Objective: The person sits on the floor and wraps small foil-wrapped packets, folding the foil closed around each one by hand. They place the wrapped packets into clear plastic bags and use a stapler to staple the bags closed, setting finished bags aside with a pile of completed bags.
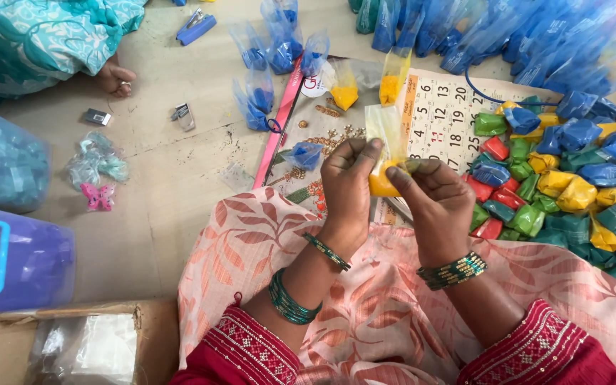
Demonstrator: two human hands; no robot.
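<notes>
Seated on the floor, both the left hand [347, 187] and right hand [438, 203] pinch a yellow powder packet [381, 182], fingers clenched firmly near its neck, best kept upright beside the pile of folded packets [565, 192].

Bright, even daylight, soft faint shadows under both hands. Mild glare on clear plastic bags [465, 28] at 1 o'clock. Centre sharp; edges slightly stretched, softer.

pouch [383, 160]: clear film, orange-yellow powder
bangles [453, 271]: green with gold
sleeves [536, 349]: deep red, pale stitched bands
lap cloth [251, 235]: peach, rust leaf print
pile [572, 192]: blue, green, yellow, red packets
stapler [196, 27]: blue
clip [98, 196]: pink butterfly
co-worker's cloth [37, 36]: turquoise, white print
</notes>
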